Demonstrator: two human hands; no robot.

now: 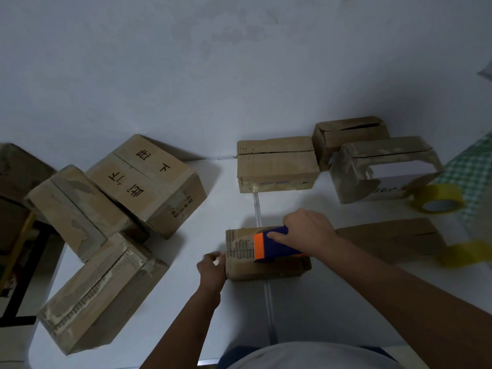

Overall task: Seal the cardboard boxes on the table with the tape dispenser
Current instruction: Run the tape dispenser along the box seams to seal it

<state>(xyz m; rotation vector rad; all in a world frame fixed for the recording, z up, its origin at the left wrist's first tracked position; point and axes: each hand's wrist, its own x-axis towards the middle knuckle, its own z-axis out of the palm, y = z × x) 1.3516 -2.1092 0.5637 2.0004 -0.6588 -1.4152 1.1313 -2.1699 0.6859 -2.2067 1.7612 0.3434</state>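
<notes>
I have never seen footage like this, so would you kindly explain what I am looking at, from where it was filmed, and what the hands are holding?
This is a single picture from a camera worn on a person's head, looking down at their own arms; there is no machine. The right hand grips a blue and orange tape dispenser pressed on top of a small brown cardboard box. The left hand touches that box's left end, seemingly steadying it. They work on a white table. More cardboard boxes lie around: a cluster at the left, such as the one with printed characters, and several behind and to the right, including a box with an open seam. A spare roll of yellowish tape sits at the right.
</notes>
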